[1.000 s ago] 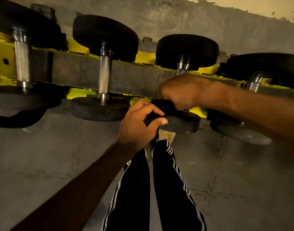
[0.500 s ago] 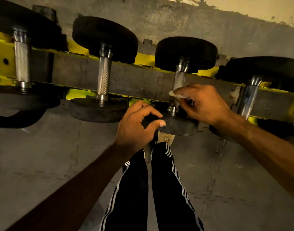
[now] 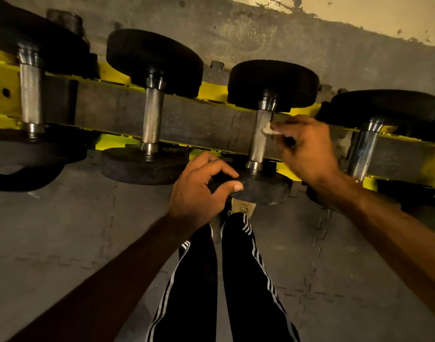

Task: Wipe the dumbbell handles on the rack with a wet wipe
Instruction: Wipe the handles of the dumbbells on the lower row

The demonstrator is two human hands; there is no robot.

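Along the yellow rack point(image 3: 6, 95), a big dumbbell point(image 3: 30, 95) at its left end and a smaller second dumbbell point(image 3: 152, 119) lie across the rails. At the rack's middle the left hand point(image 3: 199, 191) grips the near plate point(image 3: 263, 190) of the third dumbbell point(image 3: 273, 82), thumb and fingers curled round the rim, above a shoe point(image 3: 243, 206) and striped black trousers point(image 3: 236, 280) in front of the rack. The right hand point(image 3: 308, 149) pinches the white wipe point(image 3: 267, 128) against the upper part of that dumbbell's handle point(image 3: 259, 141), its forearm hiding part of the fourth dumbbell point(image 3: 364, 149) toward the rack's right end.
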